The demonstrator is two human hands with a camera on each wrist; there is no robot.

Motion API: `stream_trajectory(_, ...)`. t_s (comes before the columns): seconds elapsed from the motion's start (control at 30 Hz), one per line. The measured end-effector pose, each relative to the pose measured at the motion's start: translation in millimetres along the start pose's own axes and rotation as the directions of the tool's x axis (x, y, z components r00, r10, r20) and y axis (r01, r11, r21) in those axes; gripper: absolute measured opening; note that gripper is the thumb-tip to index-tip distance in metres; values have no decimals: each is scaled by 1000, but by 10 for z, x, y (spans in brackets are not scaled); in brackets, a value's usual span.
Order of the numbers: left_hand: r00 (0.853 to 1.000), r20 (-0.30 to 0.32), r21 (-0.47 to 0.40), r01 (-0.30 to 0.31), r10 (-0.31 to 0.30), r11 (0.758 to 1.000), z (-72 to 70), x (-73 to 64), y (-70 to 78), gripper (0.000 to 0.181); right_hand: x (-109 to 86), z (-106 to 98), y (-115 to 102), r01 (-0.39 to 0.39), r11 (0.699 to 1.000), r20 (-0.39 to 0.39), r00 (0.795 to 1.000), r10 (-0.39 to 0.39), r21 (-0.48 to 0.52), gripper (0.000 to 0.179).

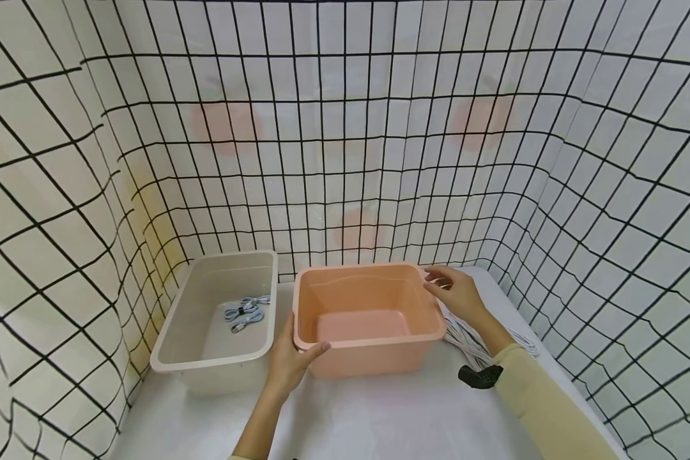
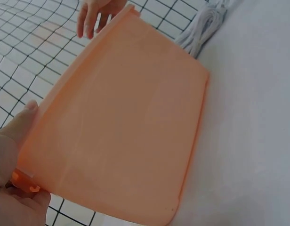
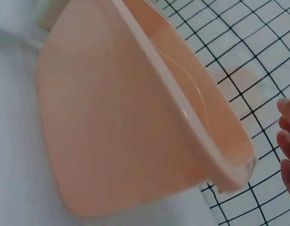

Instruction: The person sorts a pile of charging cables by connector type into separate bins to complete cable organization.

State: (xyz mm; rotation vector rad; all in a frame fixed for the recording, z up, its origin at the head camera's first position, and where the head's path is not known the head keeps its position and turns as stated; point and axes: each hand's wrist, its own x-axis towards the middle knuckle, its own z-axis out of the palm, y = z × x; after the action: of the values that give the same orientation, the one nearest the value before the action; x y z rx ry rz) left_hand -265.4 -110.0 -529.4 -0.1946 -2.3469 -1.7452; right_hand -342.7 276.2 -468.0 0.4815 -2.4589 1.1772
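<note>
A peach-coloured plastic bin (image 1: pixel 374 359) stands on the white table with nothing inside it. My left hand (image 1: pixel 287 364) grips its near left corner, the thumb lying along the front rim; the left wrist view shows the fingers under that rim beside an orange clip (image 2: pixel 25 181). Close to the right rim hovers my right hand (image 1: pixel 457 295), its fingers loosely bent. In the right wrist view a gap separates these fingers (image 3: pixel 288 141) from the bin. White cables (image 1: pixel 466 338) lie behind and under the right forearm, partly hidden by the bin.
To the left stands a beige bin (image 1: pixel 224 365) holding several bundled light-blue cables (image 1: pixel 246 313). Black wire grid (image 1: pixel 333 153) surrounds the table at the back and both sides. A black band (image 1: pixel 480 377) sits on the right wrist.
</note>
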Motion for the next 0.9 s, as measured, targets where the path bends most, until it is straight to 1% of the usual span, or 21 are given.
stream_trajectory(0.2,1000,4,7,-7,7,1000,20,-9,-1,117,-215,-55,202,-34,998,-53,998,31,-51,37)
stream_trajectory(0.43,999,3,31,-40,40,999,26,-24,7,114,-510,-102,465,-72,991,-131,990,57,-113,33)
stream_trajectory(0.63,997,10,16,-76,76,997,11,-34,21,111,-743,-104,661,-85,985,-147,987,63,-147,31)
stream_trajectory(0.9,998,-14,39,-62,62,997,17,-51,14,110,-1027,-35,832,-122,975,-142,985,96,-185,32)
